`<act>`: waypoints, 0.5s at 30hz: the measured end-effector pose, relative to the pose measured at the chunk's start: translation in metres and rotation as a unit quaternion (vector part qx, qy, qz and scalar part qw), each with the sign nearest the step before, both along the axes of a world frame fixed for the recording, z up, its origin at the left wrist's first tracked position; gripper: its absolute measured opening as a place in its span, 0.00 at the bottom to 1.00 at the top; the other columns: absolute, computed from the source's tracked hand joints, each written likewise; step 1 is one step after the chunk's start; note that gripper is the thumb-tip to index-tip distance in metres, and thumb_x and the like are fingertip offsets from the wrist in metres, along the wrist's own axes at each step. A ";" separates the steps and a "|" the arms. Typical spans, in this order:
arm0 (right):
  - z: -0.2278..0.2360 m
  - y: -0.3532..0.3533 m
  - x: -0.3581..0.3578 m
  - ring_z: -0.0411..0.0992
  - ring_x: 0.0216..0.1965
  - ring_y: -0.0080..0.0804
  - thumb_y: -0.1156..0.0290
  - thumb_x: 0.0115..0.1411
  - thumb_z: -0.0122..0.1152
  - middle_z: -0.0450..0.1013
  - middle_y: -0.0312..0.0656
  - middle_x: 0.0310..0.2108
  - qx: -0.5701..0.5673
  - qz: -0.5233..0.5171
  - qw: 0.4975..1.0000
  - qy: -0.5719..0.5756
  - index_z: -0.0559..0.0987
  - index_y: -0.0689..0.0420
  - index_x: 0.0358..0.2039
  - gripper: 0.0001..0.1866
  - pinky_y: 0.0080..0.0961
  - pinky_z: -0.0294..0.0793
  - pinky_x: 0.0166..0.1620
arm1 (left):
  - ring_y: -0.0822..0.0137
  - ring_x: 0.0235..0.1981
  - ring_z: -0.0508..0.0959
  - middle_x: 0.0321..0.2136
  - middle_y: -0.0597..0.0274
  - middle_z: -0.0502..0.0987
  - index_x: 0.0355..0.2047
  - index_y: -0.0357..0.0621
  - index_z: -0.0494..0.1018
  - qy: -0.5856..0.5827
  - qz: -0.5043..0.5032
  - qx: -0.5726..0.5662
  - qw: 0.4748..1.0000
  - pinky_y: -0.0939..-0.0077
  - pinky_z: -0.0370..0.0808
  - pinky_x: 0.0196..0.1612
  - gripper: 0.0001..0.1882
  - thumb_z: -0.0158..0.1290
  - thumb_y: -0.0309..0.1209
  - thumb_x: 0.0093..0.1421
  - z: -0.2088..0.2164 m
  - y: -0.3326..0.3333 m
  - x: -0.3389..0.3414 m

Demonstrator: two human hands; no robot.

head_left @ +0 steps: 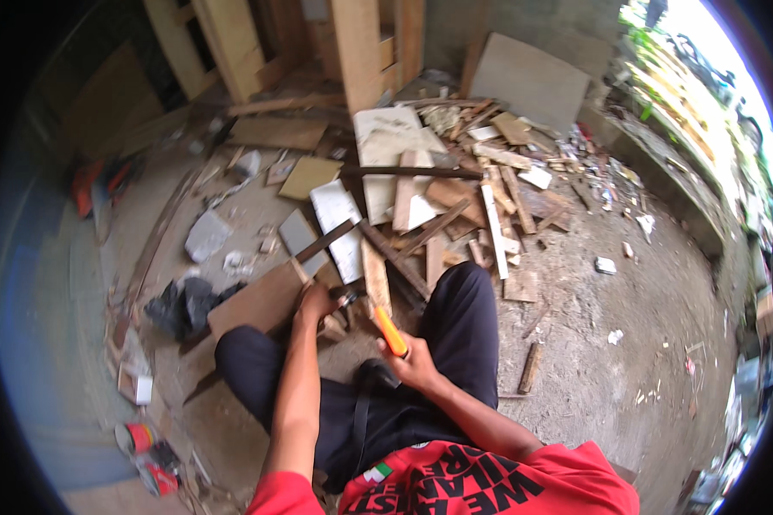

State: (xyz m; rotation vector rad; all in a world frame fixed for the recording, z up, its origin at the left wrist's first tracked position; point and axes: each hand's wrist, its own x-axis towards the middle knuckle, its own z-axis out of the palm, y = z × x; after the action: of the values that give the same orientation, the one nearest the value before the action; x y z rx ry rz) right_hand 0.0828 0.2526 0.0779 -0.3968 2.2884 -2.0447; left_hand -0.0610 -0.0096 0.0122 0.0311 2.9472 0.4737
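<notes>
My right hand is wrapped round the orange handle of a hammer, tilted up and to the left. The dark hammer head is close beside my left hand. My left hand is closed low over pieces of wood; what its fingers hold is too small and hidden to make out. A flat brown board lies to its left, near my left knee. A dark wooden strip stretches away just beyond the hand. Past the hammer lies a pale narrow plank.
A heap of wood offcuts spreads ahead. A crumpled black plastic bag and a pale stone block are at left. Open tins stand at lower left. A wood stick lies on the concrete floor at right.
</notes>
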 end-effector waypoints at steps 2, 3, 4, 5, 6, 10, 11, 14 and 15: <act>-0.010 -0.005 0.000 0.61 0.23 0.16 0.63 0.66 0.60 0.64 0.31 0.18 -0.035 0.004 0.999 -0.003 0.75 0.60 0.33 0.12 0.25 0.65 0.26 | 0.42 0.43 0.81 0.36 0.33 0.80 0.40 0.29 0.78 -0.038 -0.008 -0.034 0.999 0.55 0.77 0.48 0.35 0.64 0.55 0.48 -0.008 -0.007 -0.009; 0.009 -0.002 0.003 0.61 0.23 0.16 0.63 0.66 0.61 0.64 0.32 0.18 -0.011 0.018 0.996 -0.085 0.75 0.61 0.32 0.13 0.25 0.65 0.26 | 0.43 0.41 0.82 0.34 0.34 0.80 0.36 0.29 0.79 -0.038 0.001 -0.019 0.999 0.56 0.78 0.47 0.33 0.64 0.53 0.49 -0.013 -0.009 -0.006; -0.012 0.005 -0.001 0.59 0.23 0.16 0.63 0.65 0.61 0.63 0.33 0.17 0.004 -0.010 1.000 -0.022 0.75 0.61 0.30 0.14 0.26 0.64 0.25 | 0.44 0.39 0.82 0.31 0.36 0.81 0.33 0.32 0.81 -0.027 -0.016 0.009 0.999 0.57 0.79 0.45 0.29 0.64 0.51 0.49 -0.007 0.008 -0.009; -0.001 -0.007 0.003 0.58 0.22 0.17 0.62 0.65 0.62 0.62 0.34 0.16 0.001 0.001 1.000 -0.021 0.74 0.62 0.27 0.16 0.27 0.63 0.24 | 0.45 0.37 0.83 0.30 0.39 0.81 0.32 0.35 0.82 0.027 0.009 0.024 0.999 0.57 0.79 0.44 0.25 0.64 0.48 0.49 -0.029 -0.021 0.001; -0.009 0.002 0.002 0.57 0.21 0.17 0.62 0.65 0.63 0.61 0.34 0.15 0.015 -0.011 0.999 -0.047 0.73 0.62 0.24 0.18 0.27 0.61 0.23 | 0.47 0.38 0.83 0.31 0.41 0.81 0.34 0.38 0.82 0.024 0.015 0.022 0.999 0.56 0.79 0.45 0.22 0.64 0.46 0.50 -0.026 -0.001 -0.001; -0.005 0.007 0.002 0.57 0.20 0.16 0.63 0.64 0.63 0.60 0.33 0.14 0.027 0.007 0.999 -0.030 0.72 0.62 0.23 0.18 0.25 0.60 0.22 | 0.42 0.40 0.81 0.32 0.39 0.81 0.35 0.34 0.79 0.113 0.046 0.014 0.992 0.54 0.78 0.45 0.21 0.66 0.39 0.49 -0.043 0.007 0.015; -0.005 0.006 0.005 0.57 0.20 0.16 0.64 0.64 0.63 0.61 0.32 0.14 0.021 0.007 0.999 -0.034 0.72 0.63 0.23 0.18 0.25 0.60 0.22 | 0.42 0.40 0.81 0.32 0.39 0.81 0.36 0.33 0.78 0.123 0.055 0.018 0.991 0.53 0.77 0.45 0.22 0.67 0.40 0.49 -0.049 0.009 0.020; -0.006 0.009 0.001 0.56 0.21 0.16 0.65 0.65 0.63 0.61 0.30 0.16 0.004 0.015 0.999 -0.051 0.72 0.63 0.24 0.17 0.24 0.59 0.23 | 0.42 0.39 0.81 0.32 0.39 0.81 0.39 0.33 0.76 0.139 0.059 0.029 0.988 0.52 0.76 0.45 0.25 0.67 0.41 0.49 -0.045 0.019 0.022; -0.007 0.011 0.001 0.56 0.21 0.16 0.66 0.65 0.62 0.61 0.30 0.16 0.007 0.017 0.998 -0.054 0.72 0.63 0.24 0.17 0.24 0.59 0.23 | 0.42 0.39 0.81 0.32 0.39 0.81 0.39 0.34 0.76 0.131 0.052 0.031 0.990 0.51 0.76 0.45 0.25 0.67 0.42 0.49 -0.038 0.022 0.022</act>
State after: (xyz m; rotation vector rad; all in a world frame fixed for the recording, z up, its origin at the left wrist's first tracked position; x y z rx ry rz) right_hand 0.0835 0.2636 0.0704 -0.3147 2.2163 -1.9824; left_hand -0.0389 0.0126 -0.0254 -0.0593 3.2018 0.6192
